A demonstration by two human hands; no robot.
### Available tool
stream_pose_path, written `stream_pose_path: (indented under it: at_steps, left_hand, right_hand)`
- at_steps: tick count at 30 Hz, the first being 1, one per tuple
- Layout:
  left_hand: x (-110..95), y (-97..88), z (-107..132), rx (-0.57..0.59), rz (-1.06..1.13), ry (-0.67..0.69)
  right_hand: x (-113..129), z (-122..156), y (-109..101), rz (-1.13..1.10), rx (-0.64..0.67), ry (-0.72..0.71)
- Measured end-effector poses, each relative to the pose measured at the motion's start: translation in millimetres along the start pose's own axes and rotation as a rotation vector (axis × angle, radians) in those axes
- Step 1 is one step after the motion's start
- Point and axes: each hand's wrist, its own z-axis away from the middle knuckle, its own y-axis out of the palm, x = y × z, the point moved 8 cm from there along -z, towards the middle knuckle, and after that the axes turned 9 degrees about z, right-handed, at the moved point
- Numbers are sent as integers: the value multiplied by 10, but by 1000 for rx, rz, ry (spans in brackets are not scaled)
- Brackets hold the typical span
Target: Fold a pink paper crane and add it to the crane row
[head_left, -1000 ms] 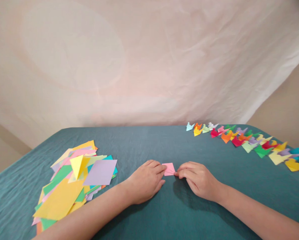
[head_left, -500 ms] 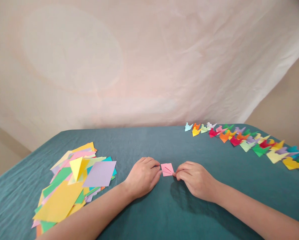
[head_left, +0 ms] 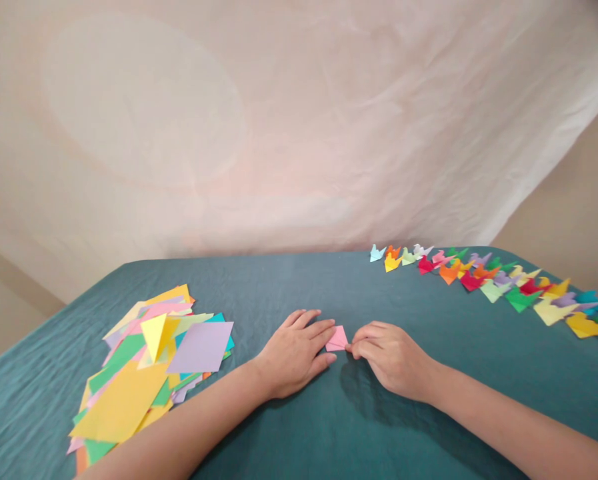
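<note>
A small folded square of pink origami paper (head_left: pixel 337 338) lies on the green cloth in front of me, a crease line running across its lower part. My left hand (head_left: pixel 299 350) is laid flat with fingers spread, its fingertips over the paper's left side and covering that edge. On the other side my right hand (head_left: pixel 386 353) has its thumb and index finger pinched at the paper's lower right corner. Its remaining fingers are curled.
A loose heap of coloured paper sheets (head_left: pixel 123 393) lies to the left, with a lilac square (head_left: pixel 201 348) on its right side and a folded yellow piece (head_left: pixel 157 335) on top. Rows of folded paper birds (head_left: pixel 521 299) stand along the right back edge of the table (head_left: pixel 279 280).
My left hand has slid right onto the pink paper, and its fingers have spread out. The right hand keeps its pinch at the corner, nearly unmoved.
</note>
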Motion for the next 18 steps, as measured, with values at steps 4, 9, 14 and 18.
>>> stream_pose_path:
  at_steps: [4, 9, 14, 18]
  left_hand:
    - [2, 3, -1, -15, -43, -2]
    - [-9, -2, -19, -26, -74, -41]
    - [6, -10, -30, -47, -45, -53]
    - [92, -16, -14, -112, 51, -93]
  right_hand:
    - [9, -3, -6, -3, -4, -4]
    - [15, -7, -8, -3, -3, 1]
    - [7, -6, -1, -3, 1, 6]
    - [-10, -8, -31, -31, -24, 21]
